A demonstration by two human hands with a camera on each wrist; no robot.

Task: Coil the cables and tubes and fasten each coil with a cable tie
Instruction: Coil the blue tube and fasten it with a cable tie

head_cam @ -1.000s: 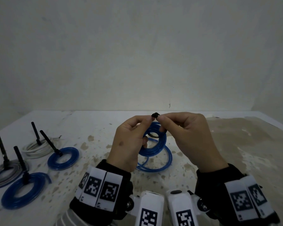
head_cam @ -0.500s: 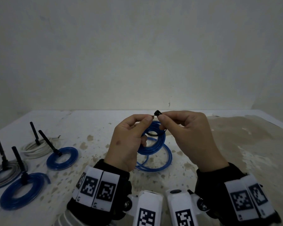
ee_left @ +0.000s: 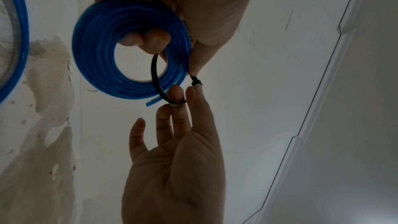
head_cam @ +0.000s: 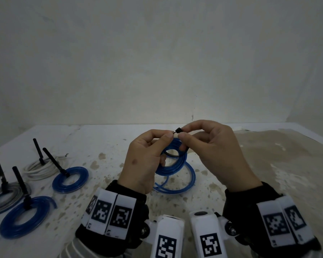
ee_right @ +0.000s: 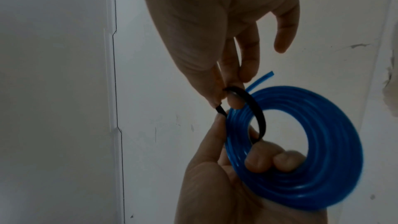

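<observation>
My left hand (head_cam: 164, 136) holds a coiled blue tube (head_cam: 172, 164) above the table, with two fingers (ee_left: 146, 38) curled through its middle. A black cable tie (ee_left: 155, 76) loops round one side of the blue coil (ee_left: 94, 40). My left thumb and forefinger pinch the tie's tip against the tie's head (head_cam: 178, 130). My right hand (head_cam: 184, 132) pinches the head end of the black tie (ee_right: 257, 106) between thumb and fingertips. The tube's cut end (ee_right: 261, 79) sticks out of the blue coil (ee_right: 323, 142). One loose blue turn (head_cam: 189, 181) hangs down to the table.
On the left of the stained white table (head_cam: 268, 164) lie several tied coils: a white one (head_cam: 43, 168), a small blue one (head_cam: 70, 179), a grey one (head_cam: 4, 200) and a larger blue one (head_cam: 24, 216). Each has a black tie tail standing up. A wall closes the back.
Both hands stay together at the tie. The tie's head has shifted slightly up and right in my right fingers; the coil hangs as before.
</observation>
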